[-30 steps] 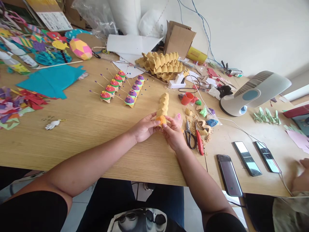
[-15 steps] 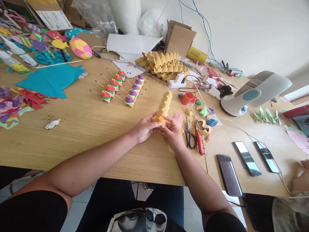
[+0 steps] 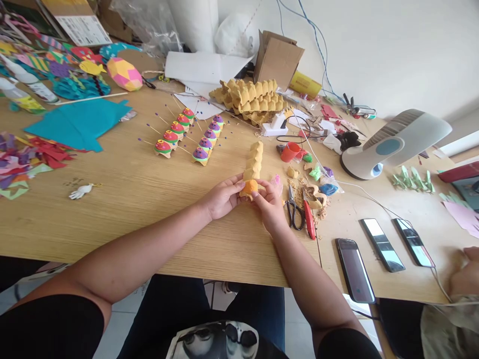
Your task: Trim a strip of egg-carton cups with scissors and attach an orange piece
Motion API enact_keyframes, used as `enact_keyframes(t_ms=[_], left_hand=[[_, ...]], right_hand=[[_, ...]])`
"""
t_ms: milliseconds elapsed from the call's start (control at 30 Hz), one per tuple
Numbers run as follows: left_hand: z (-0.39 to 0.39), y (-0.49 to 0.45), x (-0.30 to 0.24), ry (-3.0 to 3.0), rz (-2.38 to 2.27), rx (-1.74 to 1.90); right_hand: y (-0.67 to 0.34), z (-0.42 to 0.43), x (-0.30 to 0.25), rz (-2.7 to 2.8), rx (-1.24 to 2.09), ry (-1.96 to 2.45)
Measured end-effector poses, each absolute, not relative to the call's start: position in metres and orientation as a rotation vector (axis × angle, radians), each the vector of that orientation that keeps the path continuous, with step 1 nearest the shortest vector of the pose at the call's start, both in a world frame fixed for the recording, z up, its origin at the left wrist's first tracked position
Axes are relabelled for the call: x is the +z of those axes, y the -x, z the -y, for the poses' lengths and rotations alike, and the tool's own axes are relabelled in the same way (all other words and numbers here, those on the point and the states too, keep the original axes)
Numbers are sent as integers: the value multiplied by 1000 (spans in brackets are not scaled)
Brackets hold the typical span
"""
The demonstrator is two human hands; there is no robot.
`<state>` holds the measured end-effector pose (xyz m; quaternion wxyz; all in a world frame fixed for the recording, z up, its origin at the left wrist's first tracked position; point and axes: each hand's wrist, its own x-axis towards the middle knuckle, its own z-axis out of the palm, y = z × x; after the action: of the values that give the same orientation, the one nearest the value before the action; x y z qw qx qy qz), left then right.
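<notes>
A strip of yellow egg carton (image 3: 255,158) points away from me over the table, its bumps facing up. Orange clay (image 3: 250,187) covers the bump at its near end. My left hand (image 3: 225,198) grips that end from the left, thumb against the orange clay. From the right, my right hand (image 3: 270,203) holds the same end, its thumb on the clay and fingers along the side. Beyond, to the left, stand two decorated egg carton strips, one with red bumps (image 3: 171,136) and one with purple bumps (image 3: 205,143), with thin sticks poking out.
Scissors (image 3: 295,208) and a red-handled cutter (image 3: 309,219) lie right of my hands, near clay bags (image 3: 328,189) and carton scraps. Several phones (image 3: 355,269) and a white fan (image 3: 392,142) are farther right. Egg trays (image 3: 254,97) are stacked at the back. Another person's hand (image 3: 466,271) shows at the right edge.
My thumbs have shifted apart on the near end, so more of the orange clay shows. The carton strip has barely moved.
</notes>
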<state>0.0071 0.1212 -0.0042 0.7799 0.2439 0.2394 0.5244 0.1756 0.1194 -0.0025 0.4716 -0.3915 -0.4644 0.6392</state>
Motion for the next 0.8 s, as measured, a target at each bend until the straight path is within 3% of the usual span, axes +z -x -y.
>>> enact_keyframes(t_ms=[800], left_hand=[[-121, -7, -5, -529, -523, 1104]], right_hand=[[-178, -122, -6, 1238, 1478, 1041]])
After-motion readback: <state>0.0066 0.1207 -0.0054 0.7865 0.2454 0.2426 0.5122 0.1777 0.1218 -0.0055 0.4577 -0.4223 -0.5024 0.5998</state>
